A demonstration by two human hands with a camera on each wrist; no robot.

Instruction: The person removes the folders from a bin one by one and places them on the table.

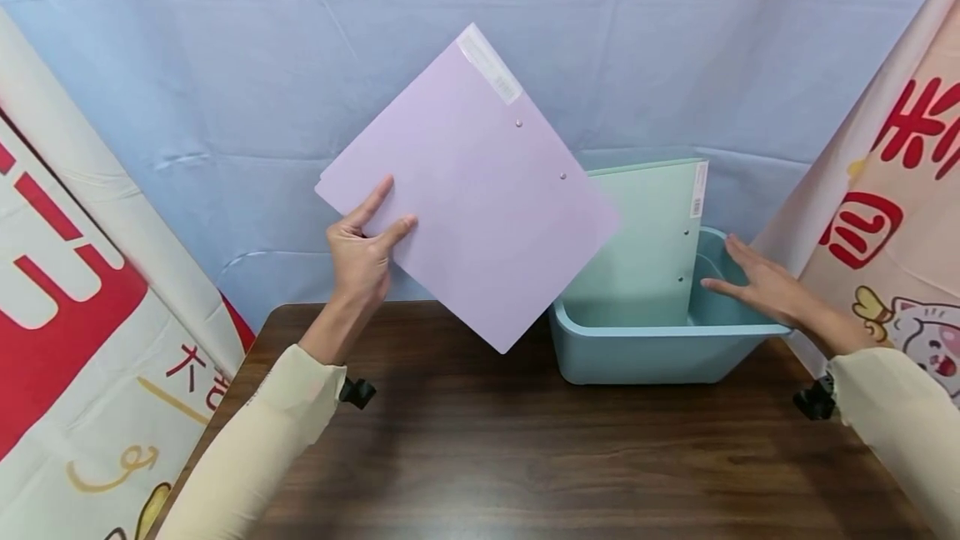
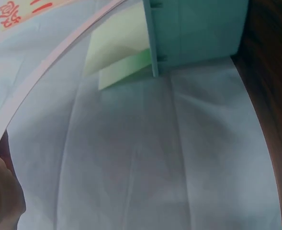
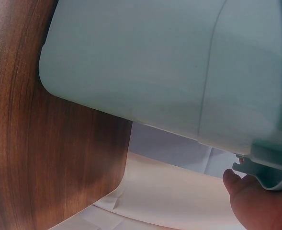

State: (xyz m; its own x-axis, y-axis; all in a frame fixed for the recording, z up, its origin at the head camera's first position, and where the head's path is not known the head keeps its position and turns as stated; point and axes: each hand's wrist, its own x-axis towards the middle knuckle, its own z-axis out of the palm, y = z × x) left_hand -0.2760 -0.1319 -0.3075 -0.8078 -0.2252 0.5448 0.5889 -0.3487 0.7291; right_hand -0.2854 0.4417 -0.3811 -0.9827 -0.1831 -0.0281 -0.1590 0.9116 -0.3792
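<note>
My left hand [image 1: 363, 252] grips a pale purple file folder [image 1: 480, 198] by its lower left edge, thumb on the near face. The folder hangs tilted above the table, its right corner in front of a light green folder [image 1: 637, 257]. That green folder stands upright in a blue-green plastic bin [image 1: 645, 357]. In the left wrist view the purple folder [image 2: 45, 62] shows as a thin curved strip. My right hand [image 1: 765, 290] holds the bin's right rim, thumb reaching inside; in the right wrist view some fingers [image 3: 231, 179] show below the rim, others are hidden.
The bin stands on a dark wooden table [image 1: 540, 457], near its back edge. Behind it hangs a pale blue cloth [image 1: 225, 107]. Printed cloths with red characters flank both sides, the left one [image 1: 97, 273] and the right one [image 1: 885, 190].
</note>
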